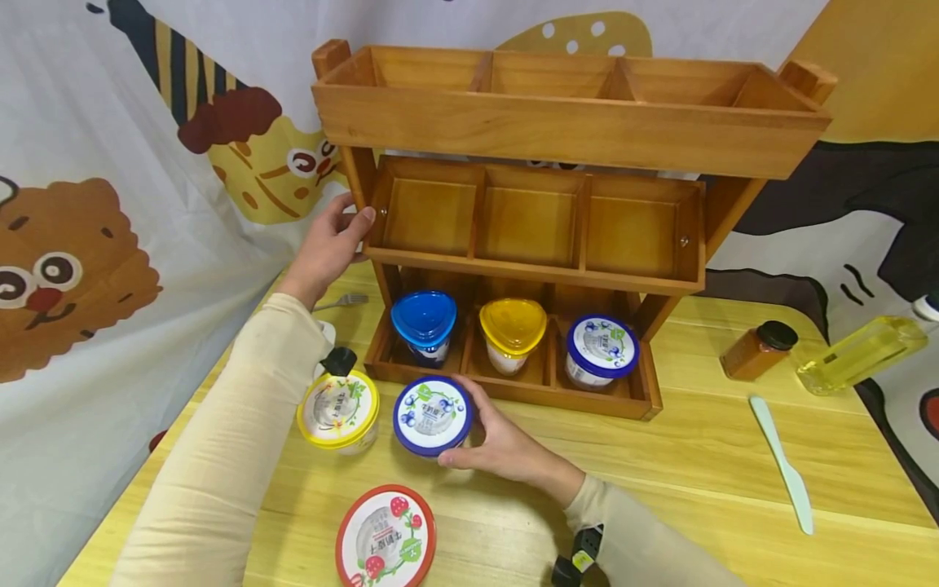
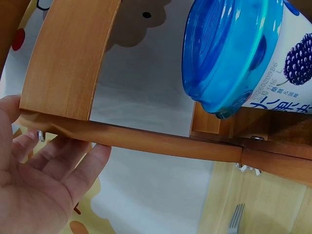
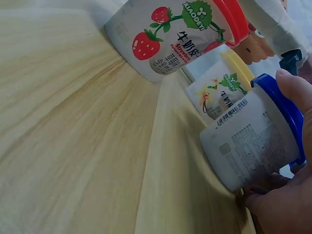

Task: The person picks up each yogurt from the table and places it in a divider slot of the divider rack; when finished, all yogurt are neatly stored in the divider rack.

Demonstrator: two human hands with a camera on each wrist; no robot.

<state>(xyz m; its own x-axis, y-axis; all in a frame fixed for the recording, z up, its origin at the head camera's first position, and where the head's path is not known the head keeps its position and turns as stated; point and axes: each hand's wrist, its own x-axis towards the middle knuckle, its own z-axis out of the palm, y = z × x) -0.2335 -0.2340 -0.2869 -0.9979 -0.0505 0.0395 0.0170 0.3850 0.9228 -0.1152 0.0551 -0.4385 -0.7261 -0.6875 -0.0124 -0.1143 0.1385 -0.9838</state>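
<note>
My right hand (image 1: 509,444) grips a white cup with a dark blue blueberry-print lid (image 1: 433,416), thumb and fingers round its side. In the right wrist view this cup (image 3: 251,141) stands low over the tabletop. My left hand (image 1: 326,249) holds the left side of a three-tier wooden rack (image 1: 572,122) at its middle tier. The left wrist view shows the fingers (image 2: 90,170) curled against the wooden post. To the left of the held cup is a yellow-lidded cup (image 1: 339,412), and nearer me a red-lidded strawberry cup (image 1: 386,538).
In the bottom tier sit a bright blue-lidded cup (image 1: 424,322), a yellow-lidded cup (image 1: 513,330) and another blueberry cup (image 1: 603,350). A brown jar (image 1: 756,352), an oil bottle (image 1: 861,355) and a pale green knife (image 1: 785,469) lie at right. A fork (image 1: 348,301) lies left of the rack.
</note>
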